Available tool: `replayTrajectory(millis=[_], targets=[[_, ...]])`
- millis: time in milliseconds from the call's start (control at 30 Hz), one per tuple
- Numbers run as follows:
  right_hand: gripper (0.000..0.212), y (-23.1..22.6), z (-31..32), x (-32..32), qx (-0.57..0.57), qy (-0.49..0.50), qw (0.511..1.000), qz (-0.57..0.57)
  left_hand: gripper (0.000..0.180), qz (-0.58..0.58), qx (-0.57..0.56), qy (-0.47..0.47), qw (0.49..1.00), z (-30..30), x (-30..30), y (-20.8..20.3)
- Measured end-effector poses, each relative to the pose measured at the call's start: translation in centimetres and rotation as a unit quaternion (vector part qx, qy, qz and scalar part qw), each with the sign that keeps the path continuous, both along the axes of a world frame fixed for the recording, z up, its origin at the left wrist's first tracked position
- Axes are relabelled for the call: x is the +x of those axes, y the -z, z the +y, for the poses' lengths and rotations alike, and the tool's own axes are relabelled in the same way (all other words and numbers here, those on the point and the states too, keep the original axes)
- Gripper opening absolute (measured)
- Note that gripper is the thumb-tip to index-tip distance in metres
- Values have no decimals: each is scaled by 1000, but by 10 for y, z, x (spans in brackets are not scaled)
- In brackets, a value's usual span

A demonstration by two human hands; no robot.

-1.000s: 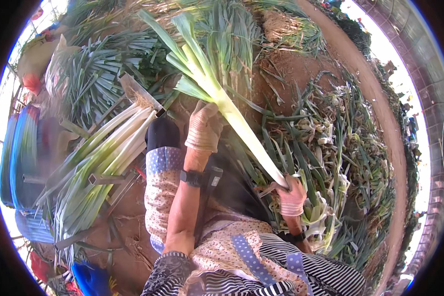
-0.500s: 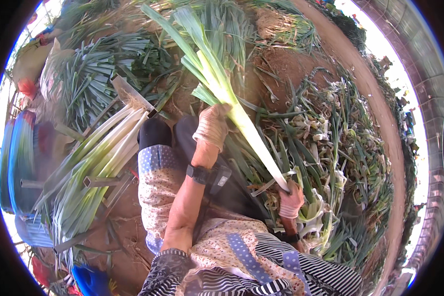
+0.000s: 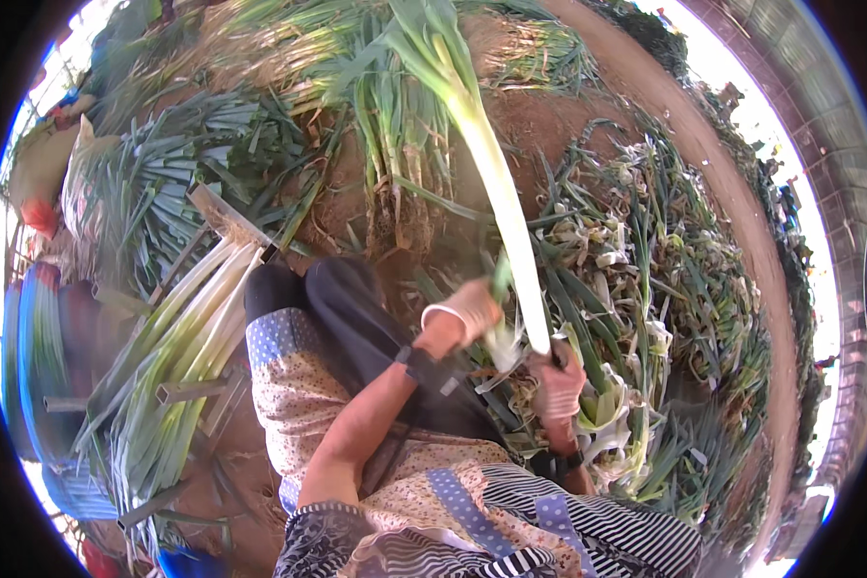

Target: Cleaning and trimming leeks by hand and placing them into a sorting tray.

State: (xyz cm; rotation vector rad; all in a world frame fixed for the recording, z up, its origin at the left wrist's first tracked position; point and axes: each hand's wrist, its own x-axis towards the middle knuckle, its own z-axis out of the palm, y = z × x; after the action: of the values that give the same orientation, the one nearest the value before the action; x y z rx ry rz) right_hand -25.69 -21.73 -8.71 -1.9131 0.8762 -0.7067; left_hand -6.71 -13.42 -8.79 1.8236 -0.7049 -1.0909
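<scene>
A long leek point(image 3: 499, 183) with a white shaft and green leaves stands tilted in front of me, its leafy top pointing away. My right hand point(image 3: 557, 390), in a pale pinkish glove, is closed round its root end. Something small and dark shows by the thumb, too little of it to name. My left hand point(image 3: 469, 310), gloved and smeared by motion, is beside the shaft and apart from it. A loose strip of leek leaf point(image 3: 501, 275), green above and whitish below, passes through its closed fingers.
Left of my knees, several trimmed leeks point(image 3: 193, 337) lie across a metal frame point(image 3: 229, 214). Behind them is a large pile of leeks point(image 3: 202, 144). Unpeeled leeks with roots point(image 3: 400, 193) lie ahead. A heap of stripped leaves point(image 3: 645, 279) covers the ground at right.
My left hand has left the leek's shaft and moved down and right toward the root end, with a leaf strip in it. The leek has swung more upright.
</scene>
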Motion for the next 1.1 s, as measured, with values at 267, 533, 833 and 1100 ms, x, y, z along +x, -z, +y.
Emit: replayTrajectory(millis=[267,533,833,1100], targets=[[36,-8,-20,3,5,-12,999,-53,49,-249,-224,-170,927,33,70,11],[41,6,-12,13,321,-133,932,100,51,347,-682,-105,635,8,115,-41],[79,1,-22,137,-213,-164,963,-1,29,353,-572,-361,646,10,115,11],[65,1,-9,193,-308,-253,913,91,32,316,-507,-427,679,11,119,13]])
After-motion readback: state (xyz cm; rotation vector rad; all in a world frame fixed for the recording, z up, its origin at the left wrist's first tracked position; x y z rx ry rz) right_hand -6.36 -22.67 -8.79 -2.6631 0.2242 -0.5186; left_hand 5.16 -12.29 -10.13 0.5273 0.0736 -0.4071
